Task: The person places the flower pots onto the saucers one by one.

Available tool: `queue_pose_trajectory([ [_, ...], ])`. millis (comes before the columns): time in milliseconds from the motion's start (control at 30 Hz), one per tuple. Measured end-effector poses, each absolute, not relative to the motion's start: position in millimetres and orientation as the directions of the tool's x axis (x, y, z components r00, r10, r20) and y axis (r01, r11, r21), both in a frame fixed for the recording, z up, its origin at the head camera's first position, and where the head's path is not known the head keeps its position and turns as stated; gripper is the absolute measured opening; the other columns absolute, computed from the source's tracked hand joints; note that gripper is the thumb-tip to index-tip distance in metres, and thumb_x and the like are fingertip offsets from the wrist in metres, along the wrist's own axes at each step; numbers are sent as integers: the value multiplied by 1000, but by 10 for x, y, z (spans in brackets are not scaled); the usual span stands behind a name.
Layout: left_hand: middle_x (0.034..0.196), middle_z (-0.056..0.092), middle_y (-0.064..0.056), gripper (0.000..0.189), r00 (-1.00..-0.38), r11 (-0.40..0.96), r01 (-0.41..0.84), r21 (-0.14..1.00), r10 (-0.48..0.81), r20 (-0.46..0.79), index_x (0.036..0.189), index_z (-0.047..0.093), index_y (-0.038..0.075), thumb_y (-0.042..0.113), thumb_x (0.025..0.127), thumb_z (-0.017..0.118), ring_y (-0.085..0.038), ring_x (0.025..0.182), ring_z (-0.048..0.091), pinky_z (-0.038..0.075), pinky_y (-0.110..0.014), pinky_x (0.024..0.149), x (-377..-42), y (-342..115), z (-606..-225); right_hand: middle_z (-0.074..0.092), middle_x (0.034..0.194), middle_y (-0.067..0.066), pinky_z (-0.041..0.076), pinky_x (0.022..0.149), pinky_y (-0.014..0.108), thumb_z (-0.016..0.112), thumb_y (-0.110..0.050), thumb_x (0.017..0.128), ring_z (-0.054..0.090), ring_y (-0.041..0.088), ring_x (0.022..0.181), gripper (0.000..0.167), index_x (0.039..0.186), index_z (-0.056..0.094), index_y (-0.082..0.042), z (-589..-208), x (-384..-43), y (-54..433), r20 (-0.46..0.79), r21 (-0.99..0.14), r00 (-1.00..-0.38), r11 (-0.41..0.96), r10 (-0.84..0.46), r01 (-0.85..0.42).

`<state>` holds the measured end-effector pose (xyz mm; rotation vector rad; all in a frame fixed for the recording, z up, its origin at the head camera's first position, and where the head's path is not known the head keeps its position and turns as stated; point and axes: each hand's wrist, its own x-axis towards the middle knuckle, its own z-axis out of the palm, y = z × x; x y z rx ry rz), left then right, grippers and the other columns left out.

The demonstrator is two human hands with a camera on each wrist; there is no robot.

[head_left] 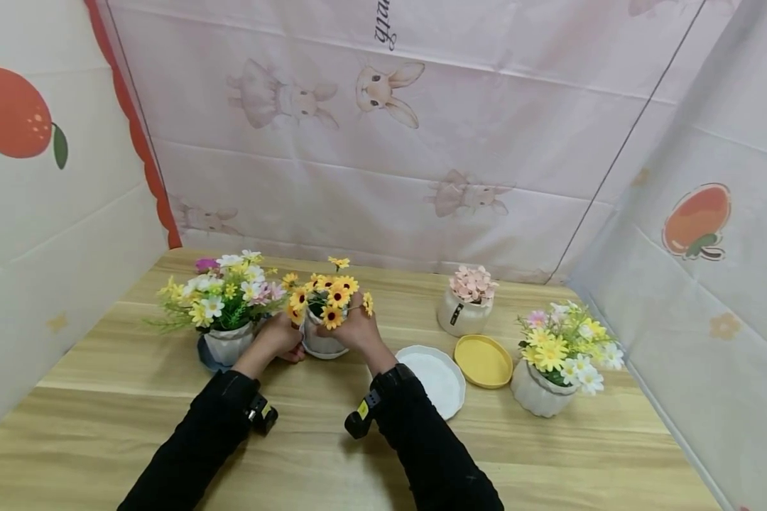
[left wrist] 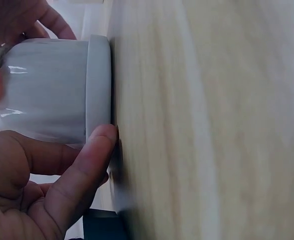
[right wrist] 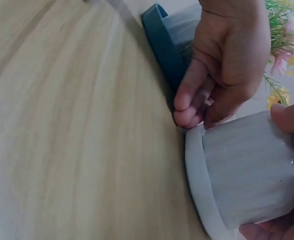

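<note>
A pale ribbed flowerpot [head_left: 316, 336] of yellow, dark-centred flowers [head_left: 334, 294] sits in a white saucer [left wrist: 99, 82] close over the table. My left hand [head_left: 283, 336] pinches the saucer's edge between thumb and fingers, as the right wrist view shows. On the other side, my right hand [head_left: 356, 328] grips the pot [right wrist: 249, 167] around its upper part, fingers on either side near the rim. Blossoms hide part of the right fingers in the head view. Just left stands another pot [head_left: 226, 345] of mixed flowers on a dark blue saucer [right wrist: 162, 47].
Right of my right hand lie a white plate [head_left: 436, 380] and a yellow saucer [head_left: 483, 362]. Behind them stands a cream jar [head_left: 463, 317] with pink flowers. A white pot [head_left: 540, 390] of yellow and white flowers is farther right. Printed cloth walls [head_left: 383, 177] enclose the wooden table [head_left: 307, 454].
</note>
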<state>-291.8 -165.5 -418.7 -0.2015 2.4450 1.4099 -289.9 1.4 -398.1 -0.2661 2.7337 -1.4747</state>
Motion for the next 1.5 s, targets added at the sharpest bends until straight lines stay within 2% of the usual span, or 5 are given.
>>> queue_pose_trajectory([
  [167, 65, 62, -18, 14, -936, 509, -299, 807, 10, -353, 90, 55, -11, -5, 89, 43, -20, 51, 62, 54, -32, 50, -2943, -1643, -4204, 47, 127, 23, 44, 90, 42, 83, -28, 68, 46, 38, 115, 87, 135, 33, -4, -4019, -2905, 13, 39, -809, -987, 574, -156, -123],
  [467, 64, 62, -17, 13, -936, 531, -310, 789, -22, -353, 83, 56, -9, -5, 88, 45, -20, 51, 62, 54, -31, 50, -2934, -1631, -4178, 45, 129, 20, 41, 94, 40, 84, -24, 69, 45, 33, 118, 84, 133, 32, -6, -4034, -2911, 25, 44, -845, -982, 517, -185, -135],
  [733, 60, 60, -12, 16, -951, 639, -268, 721, -53, -306, 76, 58, -6, -3, 88, 47, -17, 48, 59, 52, -28, 48, -2941, -1598, -4139, 42, 133, 18, 39, 95, 42, 83, -24, 70, 41, 34, 120, 89, 139, 28, -12, -4069, -2953, 10, 30, -851, -984, 513, -174, -116],
  [1000, 58, 58, -10, 16, -956, 716, -247, 653, -68, -287, 89, 61, -8, -2, 87, 47, -16, 47, 56, 47, -25, 45, -2990, -1582, -4128, 40, 135, 21, 37, 97, 45, 84, -27, 69, 38, 37, 123, 93, 142, 28, -16, -4093, -2995, -24, 16, -859, -989, 504, -145, -88],
  [1500, 58, 58, -7, 20, -967, 790, -199, 580, -63, -247, 71, 61, 1, 0, 86, 48, -15, 48, 54, 42, -22, 45, -3000, -1593, -4134, 34, 140, 23, 36, 98, 46, 83, -31, 70, 35, 38, 125, 99, 147, 22, -16, -4135, -2999, -27, 36, -868, -989, 485, -144, -102],
])
